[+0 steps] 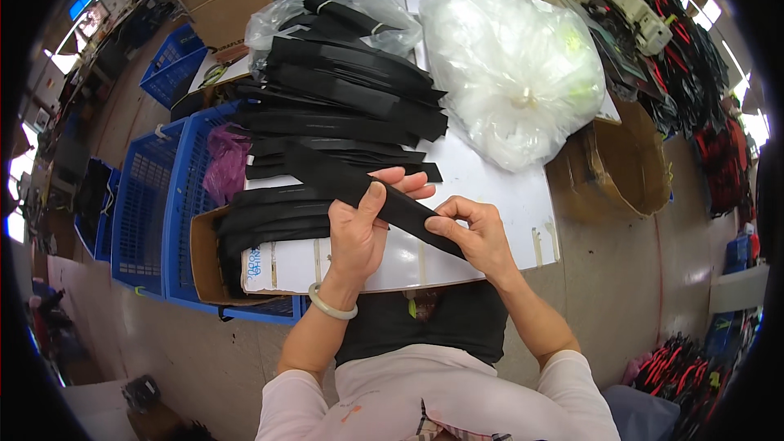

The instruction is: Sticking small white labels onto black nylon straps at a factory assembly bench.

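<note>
A long black fabric strip (398, 206) slants between my two hands, above the front part of the white table (514, 224). My left hand (359, 224) grips it near the middle, the thumb pressed on top and the other fingers behind. At its lower right end, my right hand (478, 233) pinches the strip between thumb and fingers. Beyond and left of my hands lie stacks of similar black strips (343, 86). A further pile of black strips (273, 216) droops over the table's left edge into a cardboard box (211, 265).
A large, full translucent plastic bag (510, 73) stands at the table's back right. Blue plastic crates (147, 204) stand at the left, with a pink bag (227, 162) in one. Right of the table is an open cardboard box (629, 163); a sewing machine (612, 0) is behind it.
</note>
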